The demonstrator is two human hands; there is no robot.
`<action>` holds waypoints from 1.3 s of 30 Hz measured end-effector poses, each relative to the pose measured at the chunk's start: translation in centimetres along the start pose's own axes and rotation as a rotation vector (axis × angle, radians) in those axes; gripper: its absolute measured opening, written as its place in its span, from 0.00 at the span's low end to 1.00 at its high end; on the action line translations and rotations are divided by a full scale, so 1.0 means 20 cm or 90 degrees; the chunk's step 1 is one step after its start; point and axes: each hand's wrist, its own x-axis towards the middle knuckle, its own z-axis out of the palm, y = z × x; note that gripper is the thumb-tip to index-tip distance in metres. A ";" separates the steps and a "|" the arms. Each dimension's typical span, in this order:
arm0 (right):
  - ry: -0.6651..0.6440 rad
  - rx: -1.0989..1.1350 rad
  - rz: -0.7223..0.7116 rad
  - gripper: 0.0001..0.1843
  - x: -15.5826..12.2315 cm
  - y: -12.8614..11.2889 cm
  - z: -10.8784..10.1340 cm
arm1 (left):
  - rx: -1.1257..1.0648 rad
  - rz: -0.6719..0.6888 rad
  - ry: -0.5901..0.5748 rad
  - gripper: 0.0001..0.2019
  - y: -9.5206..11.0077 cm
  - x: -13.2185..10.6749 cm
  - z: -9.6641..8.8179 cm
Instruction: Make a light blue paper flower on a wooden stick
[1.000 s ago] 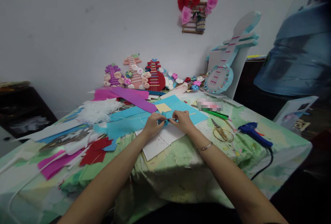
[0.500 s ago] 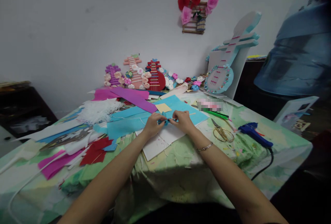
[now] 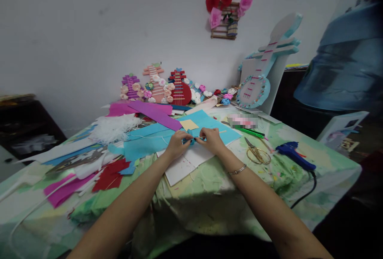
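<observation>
Over the middle of the table, my left hand (image 3: 176, 144) pinches a small blue piece (image 3: 190, 132), perhaps paper or felt, mostly covered by the fingers. My right hand (image 3: 214, 141) grips a thin wooden stick (image 3: 223, 131), its far end poking out past the knuckles. The fingertips of both hands nearly meet at the blue piece. Beneath them lie a bright blue sheet (image 3: 206, 120) and a white board (image 3: 179, 172). A small yellow square (image 3: 189, 124) rests just beyond my hands.
Gold-handled scissors (image 3: 257, 154) and a blue glue gun (image 3: 295, 156) with a cord lie to the right, near a green pen (image 3: 251, 132). White shredded strands (image 3: 115, 128), a purple strip (image 3: 155, 114) and red scraps (image 3: 110, 174) cover the left. Decorated model lutes (image 3: 180, 89) stand behind.
</observation>
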 end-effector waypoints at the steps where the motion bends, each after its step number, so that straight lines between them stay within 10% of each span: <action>1: 0.000 0.001 0.000 0.11 0.00 0.00 0.00 | 0.000 0.000 0.001 0.06 0.00 0.00 0.00; 25: 0.004 0.031 -0.014 0.11 -0.01 0.01 -0.01 | -0.030 -0.021 -0.007 0.05 0.00 0.00 0.00; 34: 0.130 -0.016 0.096 0.19 0.00 0.12 -0.13 | -0.141 -0.177 -0.024 0.07 -0.01 0.02 0.00; 39: 0.029 0.065 0.013 0.14 0.02 0.05 -0.10 | -0.200 -0.157 -0.059 0.07 0.00 0.01 0.01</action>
